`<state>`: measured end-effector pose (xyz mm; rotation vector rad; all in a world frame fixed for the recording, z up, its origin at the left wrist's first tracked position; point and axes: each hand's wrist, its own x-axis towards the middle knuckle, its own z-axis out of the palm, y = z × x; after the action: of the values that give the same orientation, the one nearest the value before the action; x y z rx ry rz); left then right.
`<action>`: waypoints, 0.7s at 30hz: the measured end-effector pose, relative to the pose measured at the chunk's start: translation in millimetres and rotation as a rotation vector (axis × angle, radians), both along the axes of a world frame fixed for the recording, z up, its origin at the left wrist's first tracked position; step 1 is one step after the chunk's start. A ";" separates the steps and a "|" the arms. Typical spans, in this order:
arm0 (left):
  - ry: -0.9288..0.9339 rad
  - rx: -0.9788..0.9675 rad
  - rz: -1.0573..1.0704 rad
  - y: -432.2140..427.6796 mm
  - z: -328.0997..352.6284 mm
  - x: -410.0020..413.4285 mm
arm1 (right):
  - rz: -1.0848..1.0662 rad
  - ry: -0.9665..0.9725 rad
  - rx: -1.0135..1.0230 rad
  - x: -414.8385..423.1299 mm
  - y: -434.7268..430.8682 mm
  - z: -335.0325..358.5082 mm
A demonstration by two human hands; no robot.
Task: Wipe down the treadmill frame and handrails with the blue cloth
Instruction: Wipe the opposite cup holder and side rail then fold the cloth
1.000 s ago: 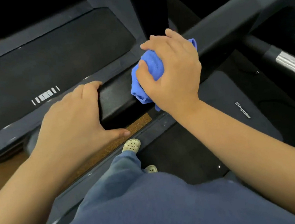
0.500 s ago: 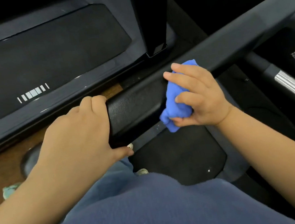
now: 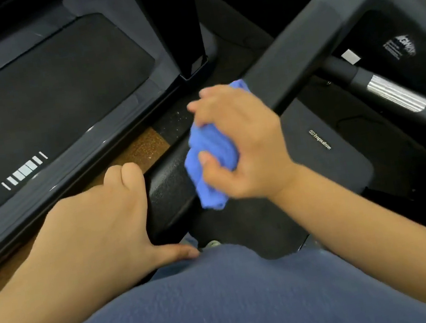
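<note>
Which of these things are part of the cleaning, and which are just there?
In use:
- cloth, gripped by the right hand
- handrail, its end held by the left hand

Just there:
- left belt
- motor cover
- floor

The cloth point(image 3: 213, 158) is bunched in the right hand point(image 3: 242, 143) and pressed against the handrail point(image 3: 300, 50); its padded end is clasped by the left hand point(image 3: 97, 224), thumb underneath; a belt point(image 3: 47, 102) is seen left, a chrome grip point(image 3: 394, 96) right
</note>
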<state>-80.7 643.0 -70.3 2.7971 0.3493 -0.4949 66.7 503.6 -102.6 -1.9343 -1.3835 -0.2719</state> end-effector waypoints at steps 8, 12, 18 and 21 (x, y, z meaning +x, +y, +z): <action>-0.120 -0.047 -0.027 3.7 -8.3 -5.0 | 0.468 -0.230 -0.077 44.2 -37.8 -29.8; -0.099 -0.016 -0.032 0.8 -8.0 -3.9 | 0.297 -0.192 -0.162 101.7 -51.5 -11.9; -0.095 0.044 -0.051 -2.4 -7.5 -4.5 | -0.182 -0.022 -0.138 67.9 -26.4 11.9; -0.064 0.060 -0.039 -3.6 -5.2 -4.7 | -0.462 -0.001 -0.195 20.8 13.8 16.8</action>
<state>-85.4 639.4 -75.4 2.8749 0.3011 -0.4088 87.6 517.4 -85.8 -2.4063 -0.9758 -0.3650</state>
